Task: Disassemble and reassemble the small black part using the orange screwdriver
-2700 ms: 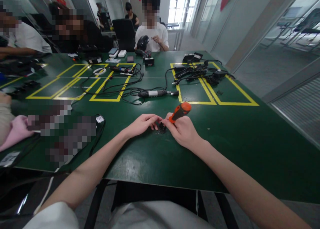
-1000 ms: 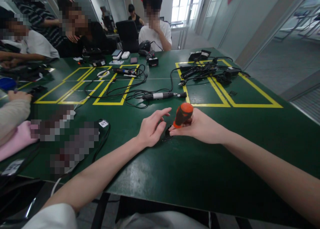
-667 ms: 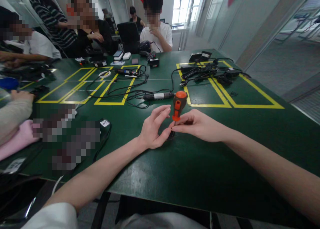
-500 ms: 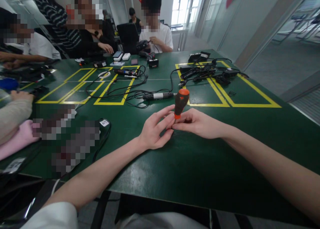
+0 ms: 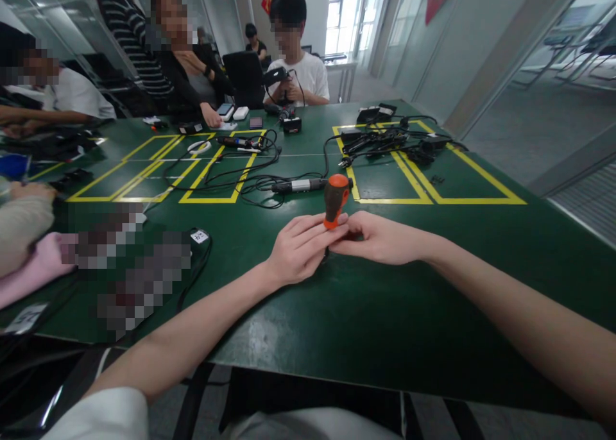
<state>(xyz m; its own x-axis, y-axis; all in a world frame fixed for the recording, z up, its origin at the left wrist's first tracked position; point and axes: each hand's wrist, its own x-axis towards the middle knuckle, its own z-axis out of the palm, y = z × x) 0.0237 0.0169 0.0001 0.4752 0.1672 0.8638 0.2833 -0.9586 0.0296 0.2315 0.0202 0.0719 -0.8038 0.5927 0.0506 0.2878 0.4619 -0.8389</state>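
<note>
A stubby screwdriver with an orange and black handle [image 5: 335, 199] stands nearly upright between my two hands over the green table [image 5: 366, 312]. My right hand [image 5: 380, 238] pinches its lower end with the fingertips. My left hand [image 5: 298, 251] closes in from the left, its fingers touching the base of the handle. The small dark part beneath the tool is hidden behind my fingers.
Beyond my hands lie a black and silver power tool [image 5: 298, 185] with tangled cables and yellow taped rectangles [image 5: 212, 170]. More black adapters and cords [image 5: 389, 142] sit far right. Several people sit along the far and left edges. A pink cloth [image 5: 33, 267] lies at left.
The screwdriver has been raised and stood upright off the small dark part. My left hand went from spread above the table to closing around the tool's base, meeting my right fingertips.
</note>
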